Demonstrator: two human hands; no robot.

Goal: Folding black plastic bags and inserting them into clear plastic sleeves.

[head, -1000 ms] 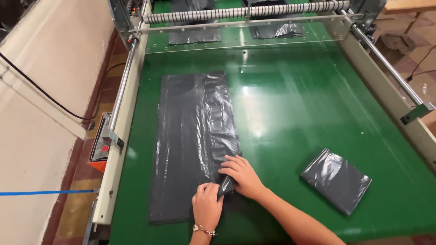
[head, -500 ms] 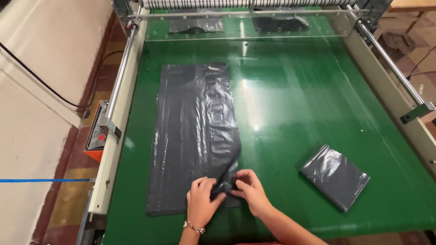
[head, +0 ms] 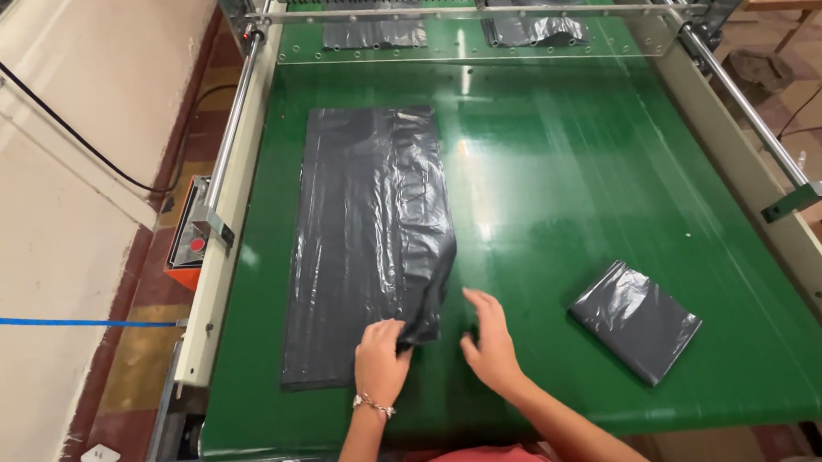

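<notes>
Left hand [head: 380,362] pinches bag [head: 367,252] corner at 6 o'clock; right hand [head: 490,344] open, flat on surface [head: 558,176]. Best: keep edges square, smooth creases.

Bright and even from overhead. White glare streaking down the glossy green conveyor belt [head: 559,186], sheen rippling across the flat black plastic bag [head: 364,233]. Soft, short shadows only. Sharp mid-frame, slight wide-angle bowing along the edges, floor corners dimmer.

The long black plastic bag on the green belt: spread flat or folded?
Mostly spread flat. The black bag lies full length on the green belt; only its near right edge is lifted and curled over, pinched by the left hand.
</notes>
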